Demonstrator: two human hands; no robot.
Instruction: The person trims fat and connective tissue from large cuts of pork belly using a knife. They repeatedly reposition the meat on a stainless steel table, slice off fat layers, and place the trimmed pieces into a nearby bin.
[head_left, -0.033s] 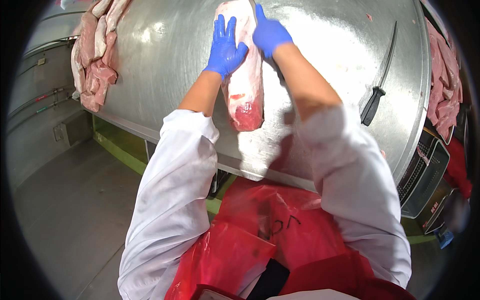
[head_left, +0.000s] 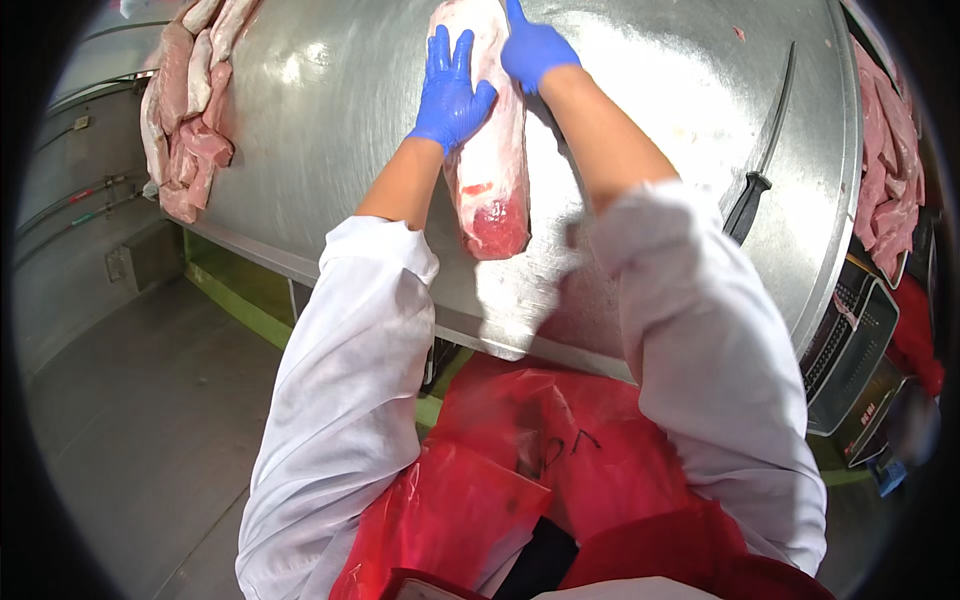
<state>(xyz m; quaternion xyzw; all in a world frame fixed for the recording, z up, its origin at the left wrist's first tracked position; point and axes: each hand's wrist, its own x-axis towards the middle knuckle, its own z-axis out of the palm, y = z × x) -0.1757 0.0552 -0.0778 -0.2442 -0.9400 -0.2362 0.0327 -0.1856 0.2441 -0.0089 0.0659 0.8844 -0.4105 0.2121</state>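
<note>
A long pale slab of raw meat (head_left: 490,185), fatty on top with a red cut end toward me, lies lengthwise on the metal table. My left hand (head_left: 452,100), in a blue glove, rests flat on it with the fingers spread. At the far right side of the meat, my right hand (head_left: 537,55), gloved in blue too, is closed with its index finger stretched forward. It grips a knife, mostly hidden by the hand and the picture's top edge. A second knife (head_left: 745,208), with a black handle and slim blade, lies to the right, touched by neither hand.
Several trimmed strips of meat (head_left: 190,125) are heaped at the table's left edge. More meat (head_left: 885,160) is piled beyond the right edge, above a dark grey crate (head_left: 855,350). The steel table (head_left: 330,130) has its near edge just in front of my red apron (head_left: 600,440).
My right hand and forearm have shifted slightly left and farther away along the meat. My left hand stays nearly in place on the slab.
</note>
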